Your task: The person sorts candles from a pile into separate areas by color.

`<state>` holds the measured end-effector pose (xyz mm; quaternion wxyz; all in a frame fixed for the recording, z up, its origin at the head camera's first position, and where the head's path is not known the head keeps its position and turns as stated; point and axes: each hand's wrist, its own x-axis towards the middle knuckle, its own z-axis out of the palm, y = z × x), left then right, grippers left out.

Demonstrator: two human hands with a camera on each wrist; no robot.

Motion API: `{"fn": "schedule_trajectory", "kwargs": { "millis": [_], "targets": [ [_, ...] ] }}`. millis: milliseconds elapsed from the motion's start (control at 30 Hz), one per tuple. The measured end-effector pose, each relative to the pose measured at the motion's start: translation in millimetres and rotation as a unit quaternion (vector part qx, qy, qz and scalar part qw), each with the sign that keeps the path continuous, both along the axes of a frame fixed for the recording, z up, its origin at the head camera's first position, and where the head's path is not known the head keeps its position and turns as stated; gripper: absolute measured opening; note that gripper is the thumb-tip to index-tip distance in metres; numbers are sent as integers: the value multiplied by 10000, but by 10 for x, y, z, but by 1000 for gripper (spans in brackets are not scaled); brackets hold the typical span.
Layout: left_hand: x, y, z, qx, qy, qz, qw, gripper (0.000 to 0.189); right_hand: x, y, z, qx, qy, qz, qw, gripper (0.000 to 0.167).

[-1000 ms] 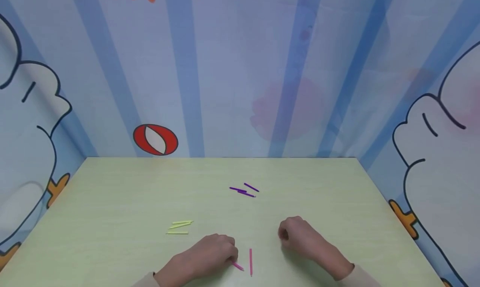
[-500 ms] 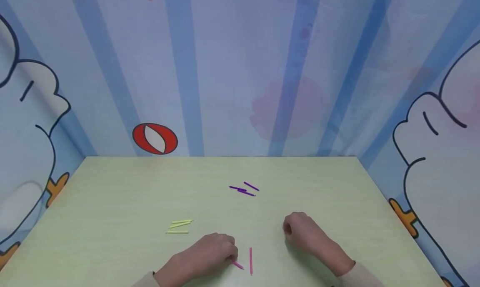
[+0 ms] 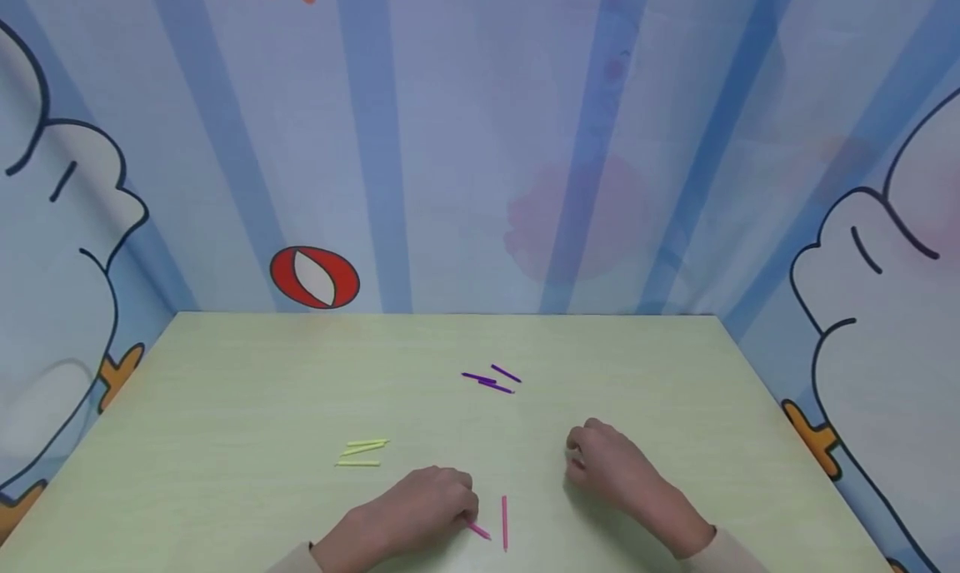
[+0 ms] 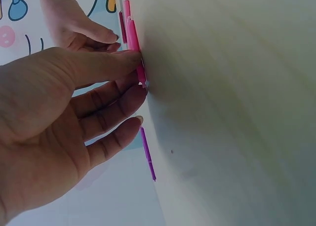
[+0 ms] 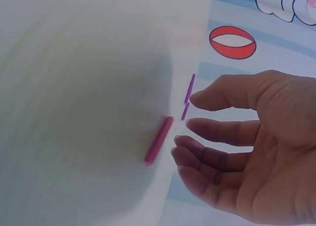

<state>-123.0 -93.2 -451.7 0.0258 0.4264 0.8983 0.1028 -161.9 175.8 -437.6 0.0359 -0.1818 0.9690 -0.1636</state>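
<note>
My left hand pinches a pink stick between thumb and fingers, low over the table; in the left wrist view the thumb lies across the same stick. A second pink stick lies just right of it, pointing away from me. Further right is my right hand, palm down, with nothing in its grasp. Its thumb and fingertips stand apart in the right wrist view, close to a dark pink stick on the table. From the head camera that stick is hidden behind the right hand.
Several yellow sticks lie beyond my left hand. Purple sticks lie in a loose group farther back at the middle. The pale green table ends at a blue striped backdrop with cartoon prints.
My right hand has shifted slightly away and to the right, and its thumb has parted from the index finger. The left hand stays in place with the pink stick.
</note>
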Motion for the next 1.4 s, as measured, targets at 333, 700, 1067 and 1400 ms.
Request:
{"fn": "schedule_trajectory", "kwargs": {
  "millis": [333, 700, 1067, 1400],
  "targets": [
    [6, 4, -5, -37, 45, 27, 10000, 17, 127, -194, 97, -300, 42, 558, 9980, 19],
    [2, 5, -12, 45, 82, 59, 9999, 19, 331, -410, -26, -257, 63, 1890, 9816, 19],
    [1, 9, -7, 76, -47, 132, 9999, 18, 437, -485, -85, -401, 202, 2421, 9692, 13],
    [5, 10, -8, 82, -85, 133, 9998, 19, 447, -486, -129, -354, 744, 2770, 9573, 13]
  ]
}}
